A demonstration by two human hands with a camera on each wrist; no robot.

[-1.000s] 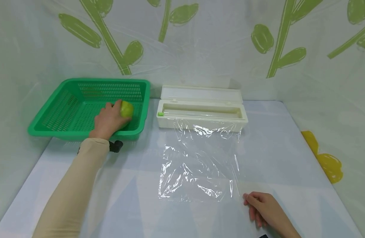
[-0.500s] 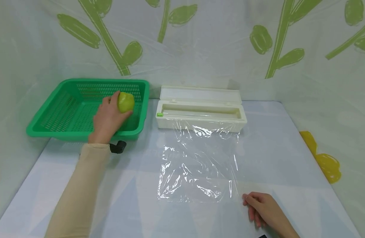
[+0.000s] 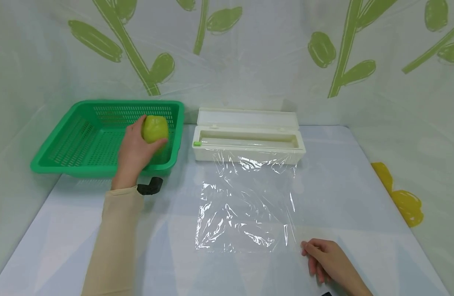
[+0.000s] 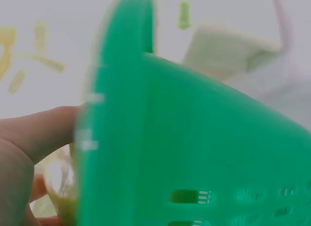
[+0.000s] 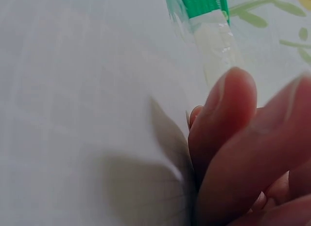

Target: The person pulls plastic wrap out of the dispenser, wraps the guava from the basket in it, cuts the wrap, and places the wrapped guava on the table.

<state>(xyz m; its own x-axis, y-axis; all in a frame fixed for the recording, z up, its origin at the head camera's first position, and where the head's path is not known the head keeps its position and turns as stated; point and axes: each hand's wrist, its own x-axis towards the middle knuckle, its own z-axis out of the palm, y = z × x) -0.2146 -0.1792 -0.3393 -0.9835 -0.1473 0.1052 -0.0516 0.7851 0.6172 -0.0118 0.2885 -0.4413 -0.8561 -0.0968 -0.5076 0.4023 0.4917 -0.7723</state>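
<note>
Left hand (image 3: 136,150): fingers clamped around the green fruit (image 3: 155,128), within or just over the basket (image 3: 79,170), likely spread for secure support. Right hand (image 3: 330,259): fingers loosely curled, gripping nothing, beside the wrap (image 3: 245,213).

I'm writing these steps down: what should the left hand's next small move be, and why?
Probably lift the green item clear of the basket rim, then ease it right toward the film. The left hand already grips it at the basket's right end, and the film lies drawn out in front of the open box.
</note>
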